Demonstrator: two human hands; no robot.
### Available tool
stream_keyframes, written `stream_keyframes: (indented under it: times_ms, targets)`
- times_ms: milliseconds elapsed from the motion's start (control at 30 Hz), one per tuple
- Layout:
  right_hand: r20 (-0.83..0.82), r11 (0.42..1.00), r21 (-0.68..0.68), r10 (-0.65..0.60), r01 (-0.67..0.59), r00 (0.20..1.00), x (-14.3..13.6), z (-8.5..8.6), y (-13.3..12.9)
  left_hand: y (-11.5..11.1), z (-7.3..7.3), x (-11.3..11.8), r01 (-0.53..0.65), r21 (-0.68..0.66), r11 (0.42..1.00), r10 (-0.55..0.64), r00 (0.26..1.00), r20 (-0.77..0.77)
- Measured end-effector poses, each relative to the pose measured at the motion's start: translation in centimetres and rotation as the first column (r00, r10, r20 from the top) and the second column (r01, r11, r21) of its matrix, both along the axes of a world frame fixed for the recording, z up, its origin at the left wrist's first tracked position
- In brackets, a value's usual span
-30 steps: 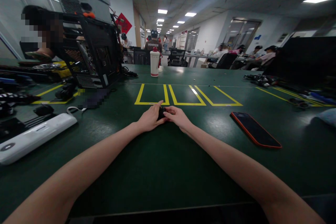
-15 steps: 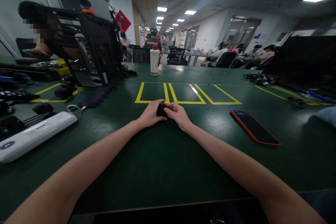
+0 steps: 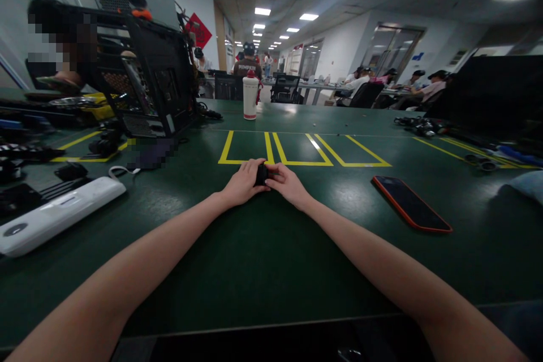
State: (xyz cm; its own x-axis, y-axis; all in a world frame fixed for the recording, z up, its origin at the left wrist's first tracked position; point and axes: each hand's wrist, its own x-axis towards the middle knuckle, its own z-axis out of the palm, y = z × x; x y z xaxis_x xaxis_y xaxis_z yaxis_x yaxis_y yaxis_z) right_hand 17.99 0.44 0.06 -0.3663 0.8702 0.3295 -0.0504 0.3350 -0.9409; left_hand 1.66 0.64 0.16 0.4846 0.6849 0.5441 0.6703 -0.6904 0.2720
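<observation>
Both hands meet around a small black object (image 3: 261,175) just in front of the yellow tape marks. Its kind cannot be made out, since fingers cover much of it. My left hand (image 3: 244,182) grips it from the left, with the thumb along the near side and the fingers over the far side. From the right, my right hand (image 3: 286,185) pinches its edge between thumb and fingertips. The object is at or just above the green table (image 3: 237,271).
Yellow tape outlines (image 3: 297,163) lie beyond my hands. An orange-cased phone (image 3: 411,203) lies to the right, a white power strip-like device (image 3: 63,212) to the left. A white cup (image 3: 250,97), an open computer case (image 3: 156,76) and a dark monitor (image 3: 492,87) stand farther back. People sit in the background.
Both hands stay in nearly the same place on the black object. The right fingertips have shifted slightly along its edge. The camera view has moved a little.
</observation>
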Motion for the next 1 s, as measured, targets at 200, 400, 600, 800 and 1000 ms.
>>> stream_keyframes:
  times_ms: [200,400,600,800,1000]
  targets:
    - [0.004,0.993,0.052,-0.107,0.106,0.994,-0.2,-0.1,0.3,0.0,-0.1,0.0,0.015,0.027,1.0,-0.015,1.0,-0.01]
    - [0.032,0.995,0.032,-0.096,0.095,0.995,-0.4,-0.5,0.5,-0.2,0.0,0.1,0.018,0.028,0.999,-0.018,1.0,-0.019]
    - [0.086,0.994,0.078,-0.086,0.079,0.993,-0.4,0.0,-0.4,-0.3,0.1,0.0,0.032,0.024,0.999,-0.032,0.999,-0.019]
    - [0.154,0.974,0.175,-0.17,0.142,0.973,-0.5,0.3,-0.9,-0.2,-0.1,0.0,0.029,0.023,0.999,-0.029,1.0,-0.001]
    - [0.102,0.972,0.156,-0.195,0.178,0.975,-0.8,-0.2,-0.1,-0.2,-0.1,0.1,0.01,0.039,0.999,-0.009,1.0,-0.02]
